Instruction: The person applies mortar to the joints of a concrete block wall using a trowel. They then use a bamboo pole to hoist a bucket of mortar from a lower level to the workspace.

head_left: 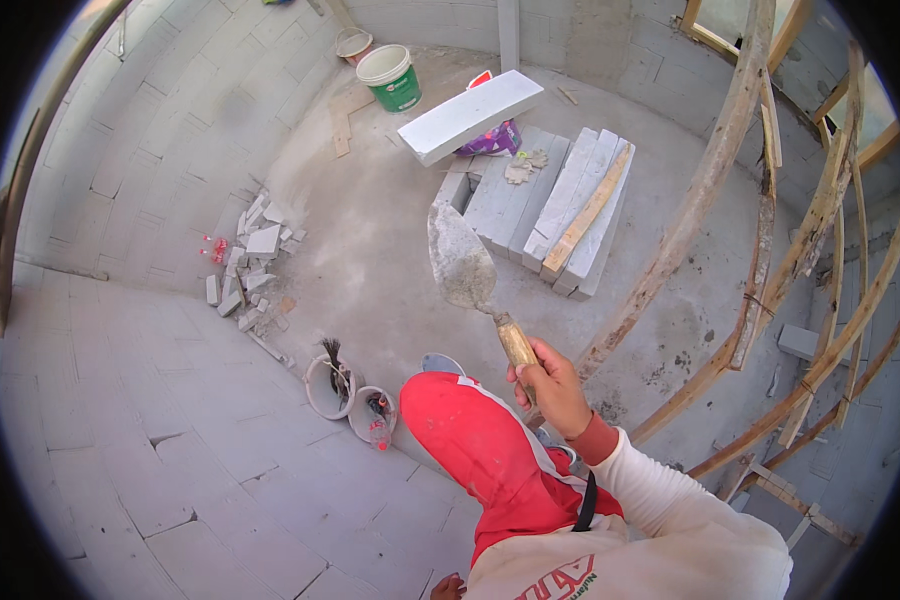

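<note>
My right hand [552,385] is closed round the wooden handle of a trowel [458,262], whose mortar-stained blade points up over the concrete floor [355,235]. My bent leg in red trousers [450,430] is just left of that hand. Only a small part of my left hand [448,588] shows at the bottom edge beside my body; what it holds, if anything, is hidden. Beyond the blade lies a stack of pale blocks [510,200] with gloves [525,165] and a wooden board [585,215] on it.
Lashed wooden poles [690,240] stand along the right. A long white block [470,115], a green bucket [398,90] and a purple bag [490,142] are at the back. Rubble [260,242] lies left; two buckets with tools [328,405] sit by the lower-left block wall [150,430].
</note>
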The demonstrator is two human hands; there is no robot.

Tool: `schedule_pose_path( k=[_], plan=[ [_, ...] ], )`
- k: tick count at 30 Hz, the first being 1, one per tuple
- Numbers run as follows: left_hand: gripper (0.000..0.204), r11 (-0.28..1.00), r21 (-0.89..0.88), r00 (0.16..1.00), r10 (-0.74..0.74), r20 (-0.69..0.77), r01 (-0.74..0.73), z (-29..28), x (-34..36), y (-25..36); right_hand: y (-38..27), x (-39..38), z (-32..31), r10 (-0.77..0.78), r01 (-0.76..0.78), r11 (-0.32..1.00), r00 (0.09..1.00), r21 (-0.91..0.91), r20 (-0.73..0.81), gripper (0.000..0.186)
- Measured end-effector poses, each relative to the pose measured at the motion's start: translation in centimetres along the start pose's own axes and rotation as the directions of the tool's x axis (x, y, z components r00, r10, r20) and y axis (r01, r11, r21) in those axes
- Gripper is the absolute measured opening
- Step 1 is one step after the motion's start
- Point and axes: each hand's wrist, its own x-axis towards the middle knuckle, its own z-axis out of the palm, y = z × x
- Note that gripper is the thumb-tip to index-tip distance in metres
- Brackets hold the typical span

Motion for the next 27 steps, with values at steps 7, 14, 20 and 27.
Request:
schedule_pose_path(
  k=[7,14,20,27],
  plan=[
    [0.043,0.996,-0.051,0.996,0.07,-0.063,-0.073,-9.7,7.0,15.5,9.4,18.7,-0.2,0.428,-0.38,0.9,0.867,0.215,-0.255,0.013],
    [0.036,0.994,-0.066,0.996,-0.085,-0.029,0.083,-24.6,22.1,29.7,12.3,34.7,5.4,0.581,-0.472,0.814,0.675,0.339,-0.455,0.013],
    [0.037,0.876,-0.325,0.907,0.242,-0.344,-0.357,-29.3,27.8,69.1,3.9,47.9,9.0,0.441,-0.44,0.891,0.781,0.111,-0.442,0.014],
    [0.039,0.91,0.102,0.913,0.406,-0.023,-0.402,-35.8,37.7,79.3,-7.2,63.1,16.7,0.378,-0.306,0.922,0.84,0.236,-0.389,0.018]
  ],
)
